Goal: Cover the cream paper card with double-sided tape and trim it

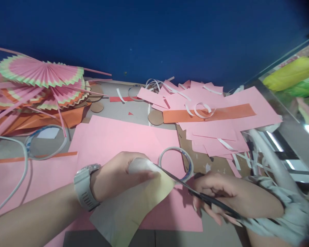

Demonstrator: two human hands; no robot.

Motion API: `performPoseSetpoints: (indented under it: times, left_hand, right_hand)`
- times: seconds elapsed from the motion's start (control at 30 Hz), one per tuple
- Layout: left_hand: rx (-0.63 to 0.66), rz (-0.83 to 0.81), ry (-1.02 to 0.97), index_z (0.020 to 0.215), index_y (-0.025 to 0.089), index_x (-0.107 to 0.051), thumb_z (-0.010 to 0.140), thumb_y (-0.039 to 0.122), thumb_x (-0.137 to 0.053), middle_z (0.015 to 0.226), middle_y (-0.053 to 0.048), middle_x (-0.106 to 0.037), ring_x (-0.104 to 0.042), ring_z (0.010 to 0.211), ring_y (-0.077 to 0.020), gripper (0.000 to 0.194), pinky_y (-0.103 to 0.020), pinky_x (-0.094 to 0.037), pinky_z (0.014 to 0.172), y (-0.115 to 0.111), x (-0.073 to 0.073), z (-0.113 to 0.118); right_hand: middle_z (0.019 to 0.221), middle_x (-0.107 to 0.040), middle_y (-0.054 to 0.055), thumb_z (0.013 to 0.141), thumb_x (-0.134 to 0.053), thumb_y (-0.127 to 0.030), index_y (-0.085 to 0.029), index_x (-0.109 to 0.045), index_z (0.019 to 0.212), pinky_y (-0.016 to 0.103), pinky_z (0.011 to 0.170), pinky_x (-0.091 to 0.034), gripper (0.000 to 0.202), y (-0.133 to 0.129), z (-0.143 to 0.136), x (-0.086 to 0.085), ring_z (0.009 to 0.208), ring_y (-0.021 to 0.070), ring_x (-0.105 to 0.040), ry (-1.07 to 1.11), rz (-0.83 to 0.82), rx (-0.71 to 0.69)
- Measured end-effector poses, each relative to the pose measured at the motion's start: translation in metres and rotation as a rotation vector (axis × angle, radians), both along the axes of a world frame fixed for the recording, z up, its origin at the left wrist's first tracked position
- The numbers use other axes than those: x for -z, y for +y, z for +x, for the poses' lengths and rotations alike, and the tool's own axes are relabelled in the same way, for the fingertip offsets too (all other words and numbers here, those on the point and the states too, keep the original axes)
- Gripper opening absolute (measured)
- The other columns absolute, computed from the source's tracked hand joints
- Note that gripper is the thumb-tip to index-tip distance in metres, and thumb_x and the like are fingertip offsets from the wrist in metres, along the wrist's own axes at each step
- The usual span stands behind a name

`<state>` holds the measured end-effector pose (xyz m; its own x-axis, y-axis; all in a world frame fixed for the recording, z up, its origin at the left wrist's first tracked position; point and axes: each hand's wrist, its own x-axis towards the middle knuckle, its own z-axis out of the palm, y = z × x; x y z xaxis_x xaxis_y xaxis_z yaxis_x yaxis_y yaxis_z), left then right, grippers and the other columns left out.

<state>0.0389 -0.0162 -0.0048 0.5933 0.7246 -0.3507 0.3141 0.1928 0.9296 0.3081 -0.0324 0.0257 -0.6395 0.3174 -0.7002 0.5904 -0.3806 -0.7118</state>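
Observation:
My left hand [121, 175], with a pale watch on the wrist, pinches a curled sheet of pale yellow and white paper [134, 209]. The sheet hangs down toward the near edge. My right hand [218, 192] is closed round black-handled scissors [180, 181], whose blades point left and meet the paper's upper edge close to my left fingertips. Large pink sheets [118, 137] lie flat beneath both hands. Just beyond the blades, a tape ring [176, 149] rests on the pink paper.
Pink paper fans [43, 73] with green and orange edges are piled at the back left. Another tape ring [46, 157] and a white cable [24, 164] lie left. Pink scraps [218, 133], an orange strip [208, 115] and white curls lie at the back right. A blue panel [144, 37] stands behind.

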Motion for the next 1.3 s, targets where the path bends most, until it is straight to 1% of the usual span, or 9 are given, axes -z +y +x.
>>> performPoseSetpoints:
  times: [0.1,0.2,0.37,0.53,0.67,0.77,0.87,1.13,1.3]
  left_hand:
    - [-0.011,0.0,0.014,0.073,0.016,-0.056,0.08,0.044,-0.06,0.064,0.005,-0.05,-0.042,0.055,-0.0078,0.03,-0.018,-0.035,0.049,-0.0008,0.0011,0.0003]
    - [-0.018,-0.024,0.046,0.073,0.016,-0.056,0.08,0.044,-0.06,0.064,0.005,-0.05,-0.041,0.056,-0.0081,0.03,-0.018,-0.035,0.049,-0.0011,0.0009,0.0005]
    - [-0.032,-0.021,0.076,0.078,0.016,-0.059,0.08,0.045,-0.06,0.067,0.004,-0.053,-0.043,0.058,-0.0092,0.03,-0.019,-0.035,0.05,0.0003,0.0004,0.0007]
    - [-0.026,0.006,0.074,0.081,0.016,-0.061,0.081,0.045,-0.059,0.068,0.002,-0.056,-0.046,0.059,-0.0102,0.03,-0.02,-0.036,0.05,0.001,-0.0005,0.0009]
    - [-0.028,0.033,0.079,0.078,0.016,-0.06,0.081,0.042,-0.059,0.07,0.002,-0.058,-0.049,0.061,-0.0107,0.027,-0.02,-0.038,0.053,0.0013,-0.0048,0.0006]
    - [0.007,0.032,0.034,0.083,0.015,-0.063,0.084,0.039,-0.056,0.076,0.001,-0.061,-0.053,0.067,-0.0119,0.025,-0.021,-0.041,0.058,0.0027,-0.0077,0.0002]
    - [0.023,0.023,-0.031,0.084,0.015,-0.064,0.086,0.039,-0.054,0.077,0.001,-0.062,-0.053,0.067,-0.0118,0.027,-0.02,-0.041,0.058,0.0035,-0.0068,-0.0007]
    - [0.004,0.03,-0.067,0.084,0.015,-0.064,0.086,0.041,-0.054,0.077,0.001,-0.062,-0.052,0.067,-0.0109,0.028,-0.019,-0.04,0.058,0.0002,0.0007,-0.0029]
    - [0.02,0.041,-0.089,0.081,0.014,-0.063,0.087,0.04,-0.054,0.075,0.001,-0.059,-0.049,0.065,-0.0099,0.028,-0.019,-0.039,0.058,0.0016,0.002,-0.0027]
  right_hand:
    - [0.058,-0.056,0.0,0.084,-0.051,-0.031,-0.011,-0.061,0.091,0.013,0.036,-0.038,0.023,-0.0005,-0.0008,0.0021,0.043,0.0059,-0.046,0.005,-0.024,0.039]
    - [0.06,-0.057,0.002,0.084,-0.053,-0.04,-0.012,-0.062,0.091,0.012,0.036,-0.039,0.03,-0.0016,-0.0017,0.0027,0.047,0.0076,-0.051,0.009,-0.026,0.05]
    - [0.059,-0.057,0.0,0.084,-0.054,-0.039,-0.012,-0.062,0.091,0.012,0.037,-0.038,0.029,-0.0033,-0.0046,0.003,0.043,0.0056,-0.049,-0.014,-0.024,0.079]
    - [0.061,-0.058,0.001,0.083,-0.055,-0.04,-0.012,-0.061,0.092,0.014,0.036,-0.037,0.031,-0.0032,-0.0066,0.0036,0.04,0.0052,-0.046,-0.011,-0.044,0.073]
    - [0.062,-0.06,0.003,0.084,-0.054,-0.039,-0.011,-0.062,0.091,0.015,0.037,-0.038,0.03,-0.0022,-0.0054,0.0037,0.039,0.0049,-0.046,0.0,-0.038,0.064]
    - [0.061,-0.06,0.002,0.084,-0.054,-0.036,-0.011,-0.062,0.09,0.016,0.037,-0.038,0.027,-0.002,-0.0045,0.0039,0.036,0.0039,-0.044,0.001,-0.051,0.06]
    - [0.06,-0.059,0.0,0.084,-0.053,-0.035,-0.012,-0.062,0.089,0.015,0.038,-0.037,0.025,-0.0026,-0.0043,0.0044,0.036,0.0033,-0.043,-0.004,-0.049,0.065]
    - [0.06,-0.054,-0.001,0.087,-0.049,-0.045,-0.012,-0.06,0.092,0.013,0.038,-0.038,0.035,-0.0037,-0.0047,0.0048,0.04,0.0033,-0.042,0.017,-0.032,0.067]
    - [0.062,-0.054,0.0,0.087,-0.046,-0.052,-0.012,-0.06,0.093,0.014,0.037,-0.038,0.042,-0.0038,-0.0048,0.0046,0.04,0.0038,-0.04,0.015,-0.018,0.044]
